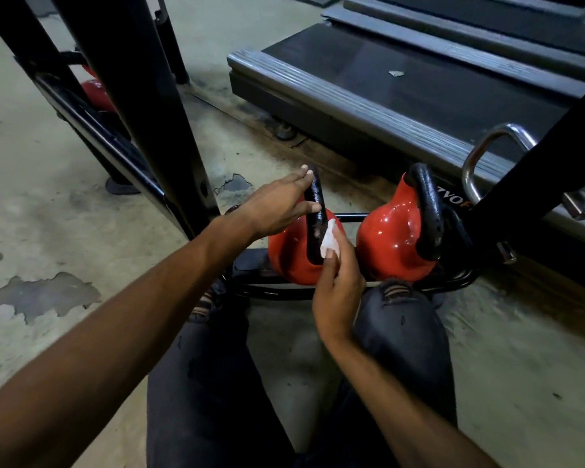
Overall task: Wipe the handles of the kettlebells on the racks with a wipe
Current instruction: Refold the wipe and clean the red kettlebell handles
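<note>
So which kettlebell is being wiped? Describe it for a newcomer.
Before the treadmill, a low black rack holds two red kettlebells. It is the kettlebell nearer the black upright post. Unlike its neighbour, its handle is held by the left hand while the right hand presses a white wipe to it.

a low rack point(277, 293) before a treadmill point(419, 79)
left kettlebell point(284, 258) and right kettlebell point(385, 238) sit side by side on it, near but apart; a post point(149, 113) rises to their left; knees point(399, 305) just before the rack.
</note>
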Demonstrator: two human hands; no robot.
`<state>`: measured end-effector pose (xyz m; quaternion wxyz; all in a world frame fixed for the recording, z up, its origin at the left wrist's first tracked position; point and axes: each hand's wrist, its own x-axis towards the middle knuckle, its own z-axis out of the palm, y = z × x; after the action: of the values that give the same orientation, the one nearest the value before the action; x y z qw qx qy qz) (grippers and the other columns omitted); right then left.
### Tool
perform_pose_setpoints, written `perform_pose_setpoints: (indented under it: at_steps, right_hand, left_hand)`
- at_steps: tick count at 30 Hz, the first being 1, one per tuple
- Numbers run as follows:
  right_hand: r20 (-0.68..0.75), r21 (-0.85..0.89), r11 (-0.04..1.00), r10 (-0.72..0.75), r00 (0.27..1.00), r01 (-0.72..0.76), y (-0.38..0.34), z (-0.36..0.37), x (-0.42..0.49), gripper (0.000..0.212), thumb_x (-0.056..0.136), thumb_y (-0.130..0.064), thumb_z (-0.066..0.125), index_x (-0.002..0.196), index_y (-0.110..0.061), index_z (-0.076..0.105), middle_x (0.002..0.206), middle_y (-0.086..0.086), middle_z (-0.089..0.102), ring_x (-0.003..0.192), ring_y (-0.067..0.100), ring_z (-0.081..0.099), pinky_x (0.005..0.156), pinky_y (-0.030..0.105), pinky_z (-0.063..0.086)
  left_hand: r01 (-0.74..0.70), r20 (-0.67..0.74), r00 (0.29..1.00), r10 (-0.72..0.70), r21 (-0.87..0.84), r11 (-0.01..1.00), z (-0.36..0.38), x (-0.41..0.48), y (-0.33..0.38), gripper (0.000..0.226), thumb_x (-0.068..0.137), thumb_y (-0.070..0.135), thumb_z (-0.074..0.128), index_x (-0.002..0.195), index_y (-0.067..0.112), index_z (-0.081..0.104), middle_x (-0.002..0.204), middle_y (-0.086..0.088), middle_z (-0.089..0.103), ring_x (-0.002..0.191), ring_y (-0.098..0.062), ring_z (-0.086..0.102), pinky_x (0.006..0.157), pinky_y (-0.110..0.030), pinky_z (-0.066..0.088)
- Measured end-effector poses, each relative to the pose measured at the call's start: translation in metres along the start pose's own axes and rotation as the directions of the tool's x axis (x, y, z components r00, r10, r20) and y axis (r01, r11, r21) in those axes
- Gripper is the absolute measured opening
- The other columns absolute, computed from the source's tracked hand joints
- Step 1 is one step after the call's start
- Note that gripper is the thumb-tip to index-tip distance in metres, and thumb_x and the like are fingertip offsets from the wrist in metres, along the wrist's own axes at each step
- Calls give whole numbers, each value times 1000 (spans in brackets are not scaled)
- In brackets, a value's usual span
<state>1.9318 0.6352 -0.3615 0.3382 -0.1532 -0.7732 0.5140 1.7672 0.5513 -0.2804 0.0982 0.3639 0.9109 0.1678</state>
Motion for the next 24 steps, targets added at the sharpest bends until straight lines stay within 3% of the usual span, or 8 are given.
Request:
perform_pose_setpoints:
  at_steps: [3, 5, 8, 10, 16, 18, 22, 24]
  right_hand:
    - [67, 32, 953, 297, 952, -300, -5, 10, 38, 33, 100, -23, 42, 112, -24, 72, 112, 1, 73, 109, 19, 66, 99, 45, 52]
    - [199, 77, 885, 437, 877, -458, 0, 10, 70, 33, 93, -26, 42, 92, -19, 74, 89, 4, 75, 90, 29, 69, 87, 55, 54]
    - [292, 121, 904, 362, 885, -410, 4, -3, 63, 32, 97, -21, 45, 87, -30, 74, 81, -9, 73, 80, 16, 67, 76, 45, 52]
    - [320, 128, 925, 303, 898, -357, 10, -15, 46, 35, 98, -17, 47, 75, -35, 67, 66, -14, 59, 68, 11, 52, 64, 38, 40]
    - [470, 37, 799, 517, 715, -601, 4, -4, 104, 19, 80, -26, 49, 76, -16, 65, 74, 5, 61, 74, 22, 52, 76, 40, 40]
    - [497, 73, 807, 481, 723, -586, 9, -12, 98, 23, 86, -20, 51, 78, -9, 70, 76, 11, 67, 76, 19, 56, 75, 36, 42]
    - [168, 186, 895, 377, 911, -405, 23, -17, 36, 25, 95, -7, 53, 84, -21, 71, 80, -11, 66, 76, 8, 58, 70, 29, 47]
    - [-12, 186, 909, 382, 924, -374, 23, -5, 2, 24, 96, -2, 57, 106, -15, 74, 100, -8, 74, 94, 7, 70, 84, 26, 56]
  left_hand:
    - [0, -2, 1000, 0, -8, 1000, -2, 0, 2, 75, 102, 46, 50, 159, 10, 18, 167, -9, 11, 154, -20, 14, 124, -34, 17]
    - [-5, -8, 1000, 5, 1, 1000, -4, 1, 3, 75, 102, 45, 51, 159, 9, 19, 167, -9, 12, 154, -20, 14, 124, -33, 17]
    - [-3, 0, 1000, 3, 1, 1000, -3, -1, 4, 75, 101, 45, 51, 159, 9, 20, 167, -9, 12, 153, -20, 15, 124, -35, 18]
    - [-4, -2, 1000, 4, 1, 1000, -2, -3, 4, 75, 101, 45, 51, 159, 10, 19, 167, -9, 12, 153, -21, 16, 124, -37, 19]
    - [3, 10, 1000, -3, 19, 1000, -6, 3, 3, 75, 101, 43, 53, 159, 9, 20, 167, -10, 14, 153, -22, 16, 124, -39, 20]
    - [5, 20, 1000, -6, 53, 999, -5, 4, 2, 75, 101, 45, 52, 159, 10, 20, 167, -9, 14, 153, -22, 17, 122, -43, 24]
    - [24, 30, 999, -26, 72, 997, -6, 7, 2, 76, 100, 47, 52, 159, 11, 20, 167, -7, 13, 153, -21, 17, 121, -45, 26]
    - [26, 32, 999, -27, 44, 999, -6, 6, 1, 76, 100, 46, 52, 159, 10, 20, 167, -8, 13, 153, -22, 16, 122, -44, 24]
